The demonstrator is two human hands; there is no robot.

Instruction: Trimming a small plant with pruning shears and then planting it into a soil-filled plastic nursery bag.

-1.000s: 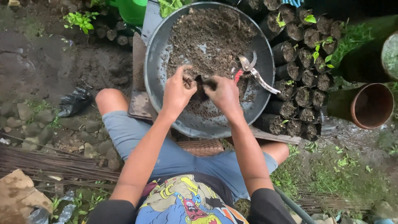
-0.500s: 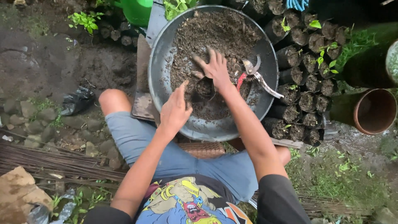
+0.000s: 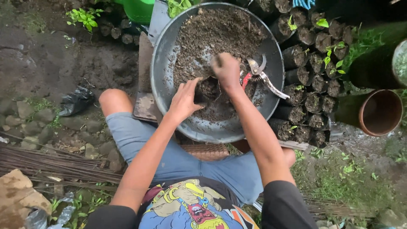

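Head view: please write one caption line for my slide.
Both hands, left hand and right hand, fill a small soil bag over a round metal basin.

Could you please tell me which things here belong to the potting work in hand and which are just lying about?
In use:
left hand steadying the small black grow bag
right hand scooping soil
grey metal basin

Lying about:
pruning shears in the basin
filled seedling bags
brown pipe
black plastic scrap
bundle of sticks

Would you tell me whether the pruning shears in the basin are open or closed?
Open: the pruning shears lie with blades and handles spread apart.
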